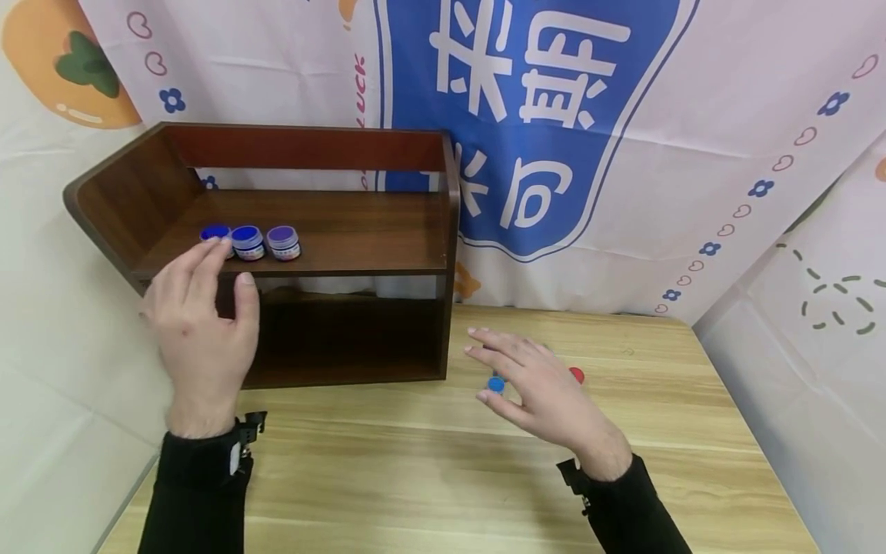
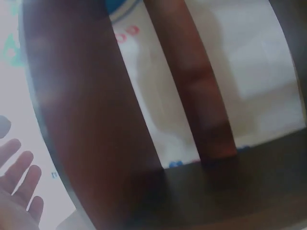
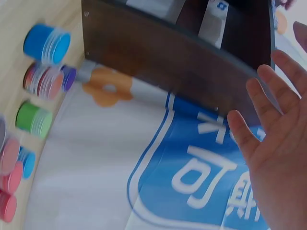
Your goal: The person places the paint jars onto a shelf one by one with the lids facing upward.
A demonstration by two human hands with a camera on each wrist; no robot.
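Observation:
Three small paint jars stand in a row on the left of the upper shelf: a blue-lidded jar (image 1: 213, 231) at the far left, another blue-lidded jar (image 1: 248, 241) and a purple-lidded jar (image 1: 284, 243). My left hand (image 1: 197, 315) is raised in front of them, its fingertips overlapping the leftmost jar in the head view. In the left wrist view its fingers (image 2: 23, 175) are spread. My right hand (image 1: 536, 385) hovers over the table right of the shelf, fingers extended and holding nothing. Beneath it show a blue lid (image 1: 496, 384) and a red lid (image 1: 577, 375), the rest partly hidden.
The dark brown two-tier shelf (image 1: 346, 227) stands at the back left of the wooden table (image 1: 388, 454). By the right hand are a blue jar (image 3: 41, 43), a green jar (image 3: 33, 119) and several pink and red ones. A printed cloth (image 1: 651, 200) hangs behind.

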